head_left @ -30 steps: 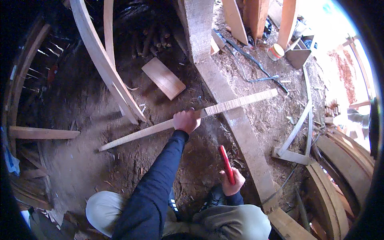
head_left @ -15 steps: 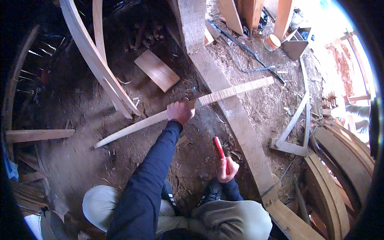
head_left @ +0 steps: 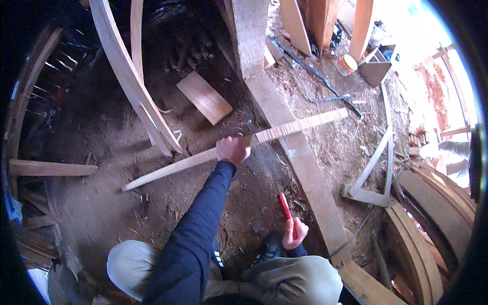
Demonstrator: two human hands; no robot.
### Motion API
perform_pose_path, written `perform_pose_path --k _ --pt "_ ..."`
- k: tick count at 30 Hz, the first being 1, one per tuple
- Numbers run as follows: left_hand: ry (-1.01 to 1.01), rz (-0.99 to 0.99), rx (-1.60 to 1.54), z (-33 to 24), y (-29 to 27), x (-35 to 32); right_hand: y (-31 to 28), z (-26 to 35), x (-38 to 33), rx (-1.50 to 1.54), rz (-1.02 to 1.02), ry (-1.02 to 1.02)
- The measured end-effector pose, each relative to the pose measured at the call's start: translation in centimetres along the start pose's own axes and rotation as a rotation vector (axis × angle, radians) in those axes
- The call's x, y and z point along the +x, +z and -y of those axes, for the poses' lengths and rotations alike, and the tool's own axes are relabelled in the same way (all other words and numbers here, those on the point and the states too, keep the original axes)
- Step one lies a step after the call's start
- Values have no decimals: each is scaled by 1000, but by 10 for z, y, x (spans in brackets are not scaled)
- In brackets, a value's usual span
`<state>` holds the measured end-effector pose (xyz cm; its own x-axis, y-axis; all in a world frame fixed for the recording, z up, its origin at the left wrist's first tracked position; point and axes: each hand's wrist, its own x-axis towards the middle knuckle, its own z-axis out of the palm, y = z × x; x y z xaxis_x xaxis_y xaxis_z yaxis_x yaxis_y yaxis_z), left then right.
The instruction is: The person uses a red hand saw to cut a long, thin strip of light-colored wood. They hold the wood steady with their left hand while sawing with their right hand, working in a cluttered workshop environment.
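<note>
A long, slim strip of pale wood (head_left: 302, 125) lies slantwise, its right part resting across a heavy timber beam (head_left: 311, 170). Fine cross lines mark that right part. My left hand (head_left: 233, 150) is closed around the strip near its middle, just left of the beam. Nearer my body, my right hand (head_left: 295, 233) grips the red handle of a handsaw (head_left: 284, 205). Its thin grey blade is faint against the dirt and seems to reach from the handle toward the strip, beside my left hand. Whether the teeth touch the wood is hard to see.
A short plank (head_left: 205, 97) lies on the dirt floor beyond my left hand. Curved ribs (head_left: 124, 71) rise at the left, and more curved timbers (head_left: 414, 249) stand at the right. A round tub (head_left: 346, 65) and a cable (head_left: 320, 79) lie at the far right.
My right hand has drawn the red-handled saw back toward my body and slightly right. My left hand still holds the strip. The whole view has shifted slightly.
</note>
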<state>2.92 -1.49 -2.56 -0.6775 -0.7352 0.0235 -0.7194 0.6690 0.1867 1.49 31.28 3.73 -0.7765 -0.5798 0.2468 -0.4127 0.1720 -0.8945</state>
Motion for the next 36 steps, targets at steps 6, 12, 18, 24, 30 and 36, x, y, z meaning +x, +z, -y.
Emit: perform_pose_path --k 6,12,18,24,30,36 --pt "15 -58 7 7 18 -7 33 -8 36 -92 56 61" --pt "18 -159 34 -3 8 4 26 3 56 -115 39 2" --pt "-66 3 -45 8 1 -6 21 16 12 22 -26 -25" --pt "28 -44 -65 -7 5 -14 63 0 80 13 70 32" --pt "11 40 -58 -12 2 -17 28 15 48 -168 4 -83" --pt "-30 88 -33 -12 0 -12 31 12 20 -139 -36 -38"
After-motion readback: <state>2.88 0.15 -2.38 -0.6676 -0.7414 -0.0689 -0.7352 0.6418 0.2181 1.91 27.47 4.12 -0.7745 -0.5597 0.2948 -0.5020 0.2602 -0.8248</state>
